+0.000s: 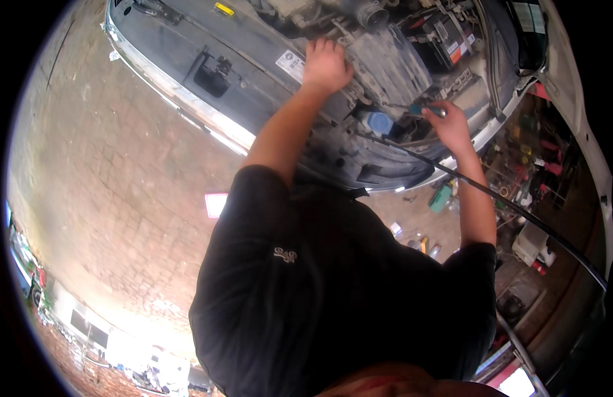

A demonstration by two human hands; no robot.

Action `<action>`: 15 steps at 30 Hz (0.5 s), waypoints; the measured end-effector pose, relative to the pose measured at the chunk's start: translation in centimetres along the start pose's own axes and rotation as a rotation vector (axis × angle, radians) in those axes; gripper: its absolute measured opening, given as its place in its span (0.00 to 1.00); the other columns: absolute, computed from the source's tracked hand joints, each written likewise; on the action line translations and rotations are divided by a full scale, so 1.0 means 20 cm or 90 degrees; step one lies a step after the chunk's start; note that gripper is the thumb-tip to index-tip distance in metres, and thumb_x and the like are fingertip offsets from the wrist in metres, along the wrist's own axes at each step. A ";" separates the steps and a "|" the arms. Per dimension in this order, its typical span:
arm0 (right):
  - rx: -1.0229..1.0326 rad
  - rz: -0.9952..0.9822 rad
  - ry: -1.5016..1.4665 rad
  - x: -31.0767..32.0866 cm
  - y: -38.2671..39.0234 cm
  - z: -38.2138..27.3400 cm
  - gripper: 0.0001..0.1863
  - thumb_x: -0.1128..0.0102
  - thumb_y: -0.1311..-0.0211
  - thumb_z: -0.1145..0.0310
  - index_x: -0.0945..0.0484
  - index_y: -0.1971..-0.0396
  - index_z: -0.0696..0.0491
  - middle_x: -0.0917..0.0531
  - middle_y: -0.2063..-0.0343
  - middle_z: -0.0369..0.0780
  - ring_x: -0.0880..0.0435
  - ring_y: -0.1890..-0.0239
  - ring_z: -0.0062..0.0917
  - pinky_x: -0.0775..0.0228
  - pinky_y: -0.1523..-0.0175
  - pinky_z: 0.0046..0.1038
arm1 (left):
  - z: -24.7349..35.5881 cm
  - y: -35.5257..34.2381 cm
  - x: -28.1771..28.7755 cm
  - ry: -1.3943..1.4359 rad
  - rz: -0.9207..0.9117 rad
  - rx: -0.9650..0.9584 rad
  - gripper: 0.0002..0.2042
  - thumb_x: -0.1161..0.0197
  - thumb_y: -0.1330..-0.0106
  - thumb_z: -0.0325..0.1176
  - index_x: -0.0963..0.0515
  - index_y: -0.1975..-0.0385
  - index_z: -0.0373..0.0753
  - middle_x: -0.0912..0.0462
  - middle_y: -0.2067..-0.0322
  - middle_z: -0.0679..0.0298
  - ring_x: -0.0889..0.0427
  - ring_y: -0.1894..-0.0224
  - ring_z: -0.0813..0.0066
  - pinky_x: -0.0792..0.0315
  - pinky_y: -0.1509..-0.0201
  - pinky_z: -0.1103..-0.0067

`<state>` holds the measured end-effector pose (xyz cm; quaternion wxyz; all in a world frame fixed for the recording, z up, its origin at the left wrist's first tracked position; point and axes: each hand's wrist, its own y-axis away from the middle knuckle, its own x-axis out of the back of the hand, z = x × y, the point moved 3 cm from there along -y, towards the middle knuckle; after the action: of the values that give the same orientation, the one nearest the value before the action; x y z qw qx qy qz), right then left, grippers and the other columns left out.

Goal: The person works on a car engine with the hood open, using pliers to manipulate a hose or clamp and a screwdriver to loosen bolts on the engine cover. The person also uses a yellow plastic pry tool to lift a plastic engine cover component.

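- The right grip (450, 126) is closed around the teal handle of a slim hand tool (416, 109), whose shaft points leftward.
- The tool lies at the lower edge of a ribbed, dusty housing (391, 63) in the engine bay, just above a blue cap (379, 124).
- The left grip (327, 68) rests palm down at the housing's left side, fingers bent; whether it grasps anything, I cannot tell.
- A white label (290, 64) sits just left of that hand.
- A black battery (444, 41) stands to the right of the housing.
- A black rod (505, 200) slants beneath the right hand, passing near the blue cap.
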<state>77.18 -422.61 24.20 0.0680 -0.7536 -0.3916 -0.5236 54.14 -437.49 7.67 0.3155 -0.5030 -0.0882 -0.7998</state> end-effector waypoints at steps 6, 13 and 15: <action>0.005 0.006 0.042 0.00 -0.01 -0.03 0.18 0.27 0.42 0.59 0.17 0.62 0.59 0.20 0.80 0.37 0.26 0.77 0.20 0.32 0.69 0.25 | 0.00 -0.01 -0.01 0.003 -0.003 0.001 0.22 0.40 0.44 0.45 0.21 0.57 0.34 0.19 0.53 0.52 0.28 0.41 0.56 0.42 0.33 0.59; -0.201 -0.177 0.054 0.03 -0.08 -0.09 0.18 0.30 0.39 0.57 0.21 0.68 0.59 0.18 0.79 0.41 0.17 0.73 0.27 0.28 0.68 0.30 | 0.00 0.00 0.01 0.002 -0.005 0.007 0.22 0.40 0.44 0.45 0.21 0.56 0.34 0.19 0.52 0.52 0.28 0.41 0.56 0.42 0.33 0.60; -0.339 -0.270 0.045 0.04 -0.09 -0.12 0.20 0.31 0.38 0.55 0.23 0.70 0.60 0.19 0.79 0.43 0.16 0.74 0.28 0.28 0.68 0.31 | 0.01 0.00 0.02 0.001 -0.007 0.005 0.22 0.39 0.44 0.45 0.21 0.56 0.34 0.19 0.52 0.52 0.28 0.41 0.56 0.42 0.33 0.60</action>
<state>74.29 -422.18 25.46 -0.2282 -0.6278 -0.3867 -0.6358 54.13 -437.52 8.02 0.3130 -0.5008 -0.0944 -0.8015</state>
